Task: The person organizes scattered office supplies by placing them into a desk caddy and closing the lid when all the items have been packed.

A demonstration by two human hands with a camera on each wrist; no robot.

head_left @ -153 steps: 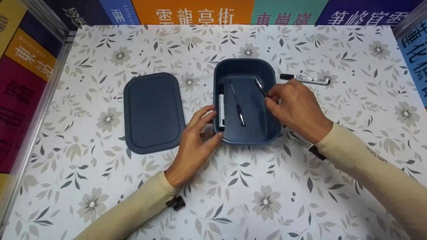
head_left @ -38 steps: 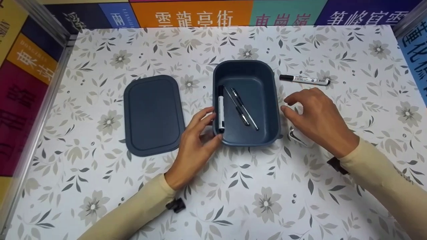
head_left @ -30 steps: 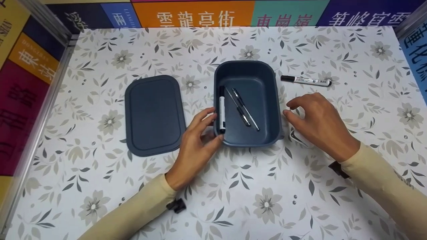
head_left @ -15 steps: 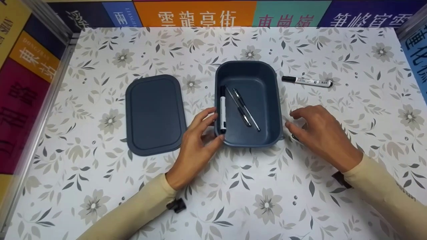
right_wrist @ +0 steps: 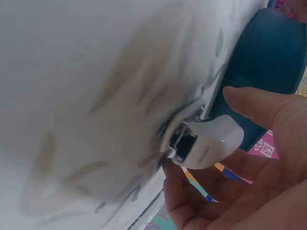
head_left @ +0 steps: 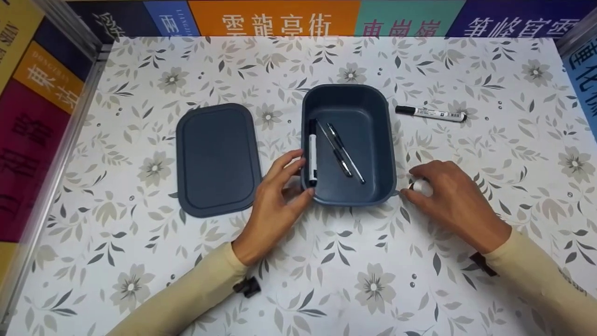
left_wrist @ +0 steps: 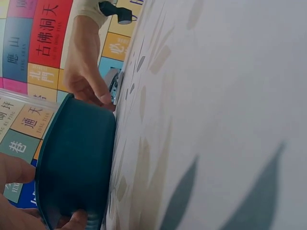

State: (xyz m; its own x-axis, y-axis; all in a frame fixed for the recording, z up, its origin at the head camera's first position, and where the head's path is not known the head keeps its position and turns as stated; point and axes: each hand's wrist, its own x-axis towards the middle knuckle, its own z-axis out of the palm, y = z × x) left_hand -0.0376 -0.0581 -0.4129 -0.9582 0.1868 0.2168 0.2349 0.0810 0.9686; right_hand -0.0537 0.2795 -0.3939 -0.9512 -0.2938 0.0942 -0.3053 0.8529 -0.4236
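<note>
A dark blue rectangular box [head_left: 357,193] lies open on the table, holding a black-capped marker [head_left: 313,151] along its left wall and two black pens [head_left: 346,153] crossing each other. My left hand [head_left: 273,200] rests its fingers and thumb against the box's left wall and near-left corner, with relaxed fingers. Just right of the box, my right hand [head_left: 452,200] has its fingers curled around a small white stapler [right_wrist: 216,141]. In the right wrist view the stapler's white rounded end and metal parts show beside the thumb. In the head view the hand hides most of it.
A matching dark blue lid [head_left: 218,161] lies flat to the left of the box. Another black-capped marker [head_left: 431,113] lies right of the box's far end. A leaf-patterned cloth [head_left: 326,280] covers the table, with colourful lettered panels [head_left: 275,21] along the back and sides.
A second pen has been let go inside the box. My right hand has come back and down to the stapler and curled around it. The left hand stays on the box.
</note>
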